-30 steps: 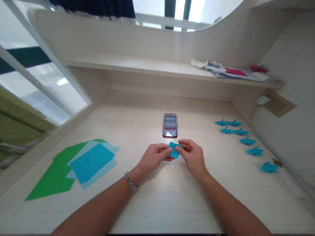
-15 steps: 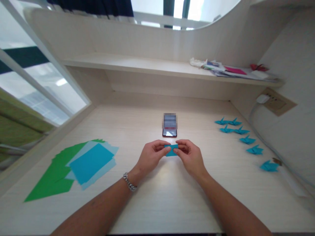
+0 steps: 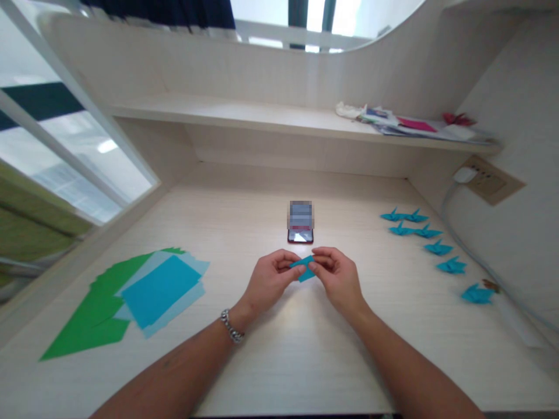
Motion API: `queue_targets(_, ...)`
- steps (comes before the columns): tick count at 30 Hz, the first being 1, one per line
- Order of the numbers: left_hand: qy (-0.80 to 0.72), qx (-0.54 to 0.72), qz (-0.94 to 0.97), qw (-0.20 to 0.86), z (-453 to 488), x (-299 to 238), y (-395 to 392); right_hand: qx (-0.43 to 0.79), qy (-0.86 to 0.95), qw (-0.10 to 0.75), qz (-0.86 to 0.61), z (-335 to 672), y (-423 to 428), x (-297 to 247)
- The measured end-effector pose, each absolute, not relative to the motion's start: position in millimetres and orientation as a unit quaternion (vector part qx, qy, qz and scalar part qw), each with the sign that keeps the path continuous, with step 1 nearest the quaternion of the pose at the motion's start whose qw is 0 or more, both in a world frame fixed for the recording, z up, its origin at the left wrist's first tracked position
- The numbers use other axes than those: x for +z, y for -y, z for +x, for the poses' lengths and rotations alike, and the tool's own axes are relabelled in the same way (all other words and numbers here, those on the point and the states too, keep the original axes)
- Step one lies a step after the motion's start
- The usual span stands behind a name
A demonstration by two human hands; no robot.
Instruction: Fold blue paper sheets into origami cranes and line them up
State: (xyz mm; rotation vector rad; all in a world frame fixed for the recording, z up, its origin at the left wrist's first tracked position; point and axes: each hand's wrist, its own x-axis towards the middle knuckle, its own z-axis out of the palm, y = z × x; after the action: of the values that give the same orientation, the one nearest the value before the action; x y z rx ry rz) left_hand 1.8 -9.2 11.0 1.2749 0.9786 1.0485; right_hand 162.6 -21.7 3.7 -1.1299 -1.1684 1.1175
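Note:
A small folded piece of blue paper [image 3: 306, 273] is held between both hands, just above the desk. My left hand [image 3: 271, 276] pinches its left end between thumb and fingers; a chain bracelet circles that wrist. At the paper's right end, my right hand [image 3: 338, 276] has thumb and fingers closed on it. The paper sits tilted, its right side higher. Just beyond my hands lies a phone [image 3: 300, 234] with a blurred screen. Parts of the paper are hidden behind my thumbs.
Left on the desk [image 3: 244, 203] lie blue paper sheets [image 3: 163, 291] over green sheets [image 3: 82, 326]. Several folded blue paper cranes [image 3: 452, 265] stand along the right side, near a cable [image 3: 476, 259] and plug [image 3: 465, 174]. Papers [image 3: 417, 125] rest on the shelf [image 3: 244, 119].
The blue paper has turned between my fingers, from nearly level to slanted with its right end up. My hands have stayed almost in place.

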Motion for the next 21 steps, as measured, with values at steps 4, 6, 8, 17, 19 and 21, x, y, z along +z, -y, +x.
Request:
queue_targets(4,-0.426,0.453,0.546,0.561,2.5,12.2,9.9,0.491,0.482,0.552,-0.470,163.1,20.9,5.1)
queue_targets(6,-0.430,0.452,0.548,0.558,2.9,12.4,10.1,0.494,0.481,0.550,-0.471,163.1,20.9,5.0)
queue_targets(8,-0.433,0.449,0.551,0.554,3.2,12.2,10.3,0.492,0.481,0.549,-0.475,162.8,21.0,4.3)
queue_targets(17,-0.434,0.413,0.547,0.585,4.3,13.5,12.3,0.491,0.443,0.573,-0.485,161.9,21.2,10.9)
queue_targets(19,-0.434,0.402,0.539,0.600,4.7,14.0,12.3,0.488,0.439,0.578,-0.485,163.4,19.9,12.7)
queue_targets(21,-0.442,0.398,0.528,0.607,4.9,14.2,11.9,0.487,0.433,0.583,-0.484,165.1,18.2,12.4)
